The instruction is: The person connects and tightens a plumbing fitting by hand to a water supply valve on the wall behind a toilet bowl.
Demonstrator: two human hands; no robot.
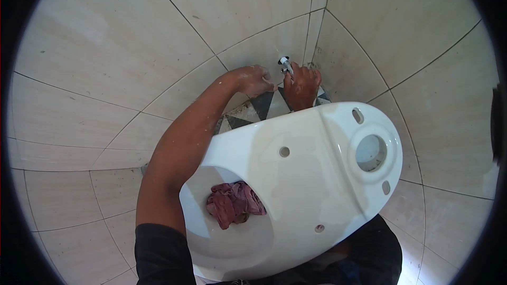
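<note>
A small chrome angle valve [285, 66] sticks out of the tiled wall beyond the toilet. My right hand [302, 86] is closed around its near side, fingers against the metal; the right forearm is hidden behind the toilet. To the left of the valve, apart from it, my left hand [257, 80] is held with its fingers curled in. What those fingers hold, if anything, does not show. My left arm stretches past the bowl's edge. A white ceramic toilet [306, 179] without seat or tank stands between my body and the wall. Crumpled in its bowl lies a dark red cloth [235, 203].
Beige tiled walls [121, 37] close in around the toilet and meet in a corner behind the valve. Black-and-white patterned floor tiles [262, 105] show under my hands. The toilet's rear deck has a round inlet hole [371, 153] and two slots.
</note>
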